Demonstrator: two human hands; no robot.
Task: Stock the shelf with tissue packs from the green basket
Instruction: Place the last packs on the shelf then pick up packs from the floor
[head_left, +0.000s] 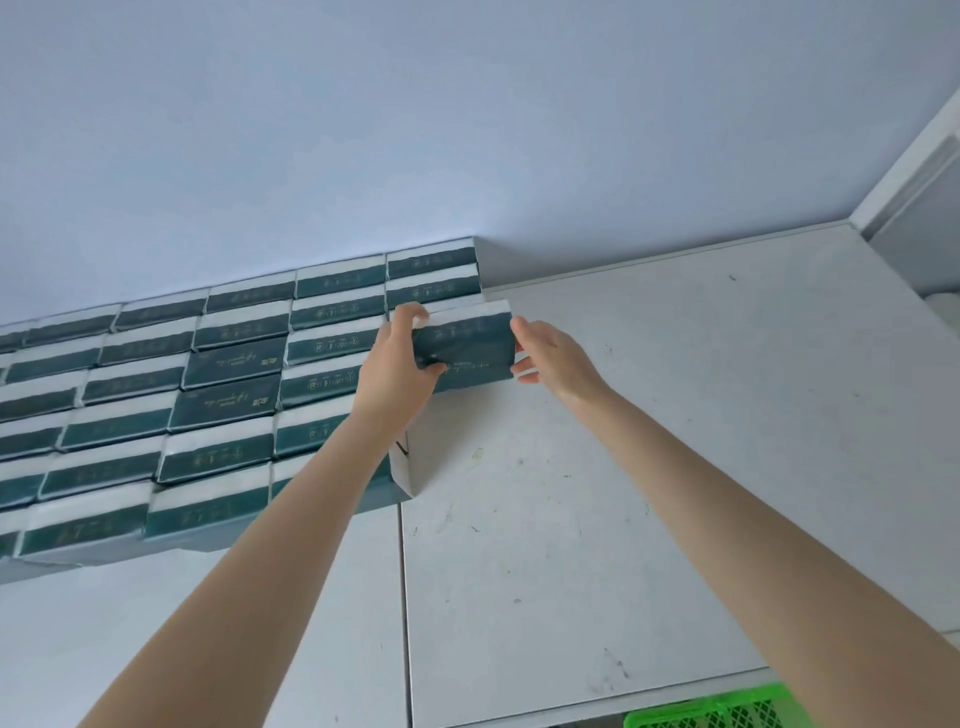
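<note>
A dark green and white tissue pack (467, 345) stands on the white shelf top (649, 415), at the right end of the stocked rows of tissue packs (228, 364). My left hand (400, 364) grips its left end, fingers over the top and thumb on the front. At the pack's right end my right hand (550, 358) touches it with fingers nearly straight. A corner of the green basket (711, 709) shows at the bottom right edge, below the shelf.
Several rows of the same packs fill the shelf's left half, back to the pale wall (415, 130). The shelf's right half is bare, scuffed white board. A white frame (914, 171) rises at the far right.
</note>
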